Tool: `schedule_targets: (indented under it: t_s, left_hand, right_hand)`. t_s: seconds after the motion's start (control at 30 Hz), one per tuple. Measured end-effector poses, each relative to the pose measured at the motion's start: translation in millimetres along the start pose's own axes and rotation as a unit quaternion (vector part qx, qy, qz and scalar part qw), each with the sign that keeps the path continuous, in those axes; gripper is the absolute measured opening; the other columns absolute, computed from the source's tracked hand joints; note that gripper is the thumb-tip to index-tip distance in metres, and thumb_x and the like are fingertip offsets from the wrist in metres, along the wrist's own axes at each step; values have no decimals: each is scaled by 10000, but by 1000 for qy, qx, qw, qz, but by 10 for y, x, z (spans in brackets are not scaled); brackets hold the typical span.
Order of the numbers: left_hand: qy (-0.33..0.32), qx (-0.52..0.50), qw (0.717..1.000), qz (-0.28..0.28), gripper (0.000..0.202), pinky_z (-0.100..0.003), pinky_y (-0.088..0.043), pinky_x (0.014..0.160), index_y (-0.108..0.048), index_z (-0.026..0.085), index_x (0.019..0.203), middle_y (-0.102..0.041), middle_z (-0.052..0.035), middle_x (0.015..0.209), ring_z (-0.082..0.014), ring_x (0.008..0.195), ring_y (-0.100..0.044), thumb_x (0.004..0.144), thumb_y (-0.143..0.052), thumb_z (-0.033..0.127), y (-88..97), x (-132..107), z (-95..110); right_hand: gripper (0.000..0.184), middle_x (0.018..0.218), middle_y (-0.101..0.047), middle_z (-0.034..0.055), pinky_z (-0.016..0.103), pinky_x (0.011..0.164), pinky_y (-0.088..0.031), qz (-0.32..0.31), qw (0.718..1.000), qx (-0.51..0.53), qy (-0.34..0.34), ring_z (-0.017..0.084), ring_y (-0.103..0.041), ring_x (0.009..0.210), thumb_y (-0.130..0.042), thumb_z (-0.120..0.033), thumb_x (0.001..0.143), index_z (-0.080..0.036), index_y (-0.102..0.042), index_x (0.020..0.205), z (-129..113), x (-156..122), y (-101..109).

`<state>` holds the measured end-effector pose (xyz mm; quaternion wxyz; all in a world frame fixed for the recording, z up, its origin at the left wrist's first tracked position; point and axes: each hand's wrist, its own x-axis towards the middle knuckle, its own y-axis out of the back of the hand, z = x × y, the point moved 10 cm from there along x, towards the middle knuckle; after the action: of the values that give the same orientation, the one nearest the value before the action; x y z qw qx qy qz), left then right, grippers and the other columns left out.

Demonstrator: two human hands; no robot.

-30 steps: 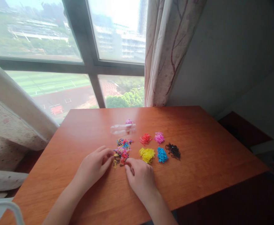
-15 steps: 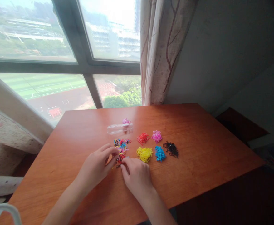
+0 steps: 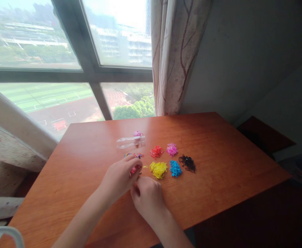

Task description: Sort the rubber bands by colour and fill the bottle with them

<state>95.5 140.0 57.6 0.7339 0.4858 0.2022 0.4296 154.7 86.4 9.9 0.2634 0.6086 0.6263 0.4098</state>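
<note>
On the wooden table (image 3: 218,165) lies a mixed pile of small coloured rubber bands (image 3: 135,162), mostly hidden under my left hand (image 3: 120,177), whose fingers curl over it. My right hand (image 3: 147,198) sits just below the pile with its fingers bent inward, pinching at something I cannot make out. To the right lie sorted heaps: yellow bands (image 3: 158,169), blue bands (image 3: 175,168), black bands (image 3: 187,163), red bands (image 3: 156,152) and pink bands (image 3: 171,150). A clear plastic container (image 3: 130,141) with a pink cap lies behind the pile.
A window (image 3: 71,58) and a patterned curtain (image 3: 174,58) stand behind the table. A dark side surface (image 3: 266,136) is at the right. Patterned fabric (image 3: 9,144) lies at the left, and a white rim (image 3: 1,236) shows at the bottom left corner.
My left hand has slid right and forward over the mixed pile, covering most of it. My right hand has drawn slightly back and left, fingers curled closer together.
</note>
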Motion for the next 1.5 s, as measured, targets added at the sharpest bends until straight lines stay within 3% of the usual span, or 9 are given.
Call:
schedule_targets:
  t_s: [0.27,0.43,0.53,0.8,1.03,1.23,1.37,1.5]
  left_hand:
    - [-5,24,999,-26,148,-240,-356,596,-642,206,768,-666,-18,820,-155,713,-596,835,-529,138,-214,345,223]
    - [-20,17,998,-51,135,-234,-343,582,-642,204,716,-679,-2,789,-142,666,-581,747,-572,93,-323,382,247]
    - [-23,15,998,-56,127,-230,-346,578,-640,204,715,-675,0,794,-134,644,-569,780,-564,128,-280,353,232]
    - [36,-22,999,-9,172,-229,-397,610,-672,216,840,-674,-12,835,-143,679,-590,884,-511,257,66,39,-96]
    - [81,-36,996,28,215,-223,-387,572,-688,216,899,-673,7,765,-125,596,-543,903,-506,330,140,-298,-405]
    - [90,-40,994,48,252,-222,-394,569,-688,221,905,-655,20,723,-124,579,-533,928,-481,363,146,-513,-581]
    - [101,-46,992,66,251,-228,-406,578,-684,215,893,-656,19,717,-130,577,-540,924,-490,370,132,-573,-666]
    - [105,-56,991,68,253,-229,-419,589,-681,213,889,-662,13,723,-136,593,-556,925,-485,368,85,-568,-683]
  right_hand:
    - [106,717,-673,-1,257,606,-323,40,998,33,21,158,-627,686,-576,-149,845,-205,-612,763,56,-138,70]
    - [104,720,-676,1,252,614,-324,38,998,45,9,163,-627,692,-597,-159,842,-209,-616,754,86,-158,56]
    - [115,726,-677,3,253,620,-324,37,998,55,10,168,-626,702,-594,-174,853,-214,-614,747,74,-158,58]
    - [97,690,-651,-23,230,629,-336,47,990,133,-2,141,-599,664,-577,-159,868,-224,-631,820,86,-139,155]
    - [111,629,-598,-32,216,572,-352,91,976,193,-30,124,-547,585,-573,-216,880,-219,-638,791,198,-219,298]
    - [218,622,-620,-14,197,506,-401,196,957,197,-87,114,-541,512,-559,-347,920,-209,-685,808,721,-403,808]
    - [303,585,-609,-7,212,512,-425,269,945,115,-149,134,-551,511,-592,-472,884,-206,-700,787,1274,-536,1214]
    - [394,608,-635,19,238,541,-436,295,937,31,-185,155,-575,533,-565,-559,867,-198,-704,794,1697,-621,1408]
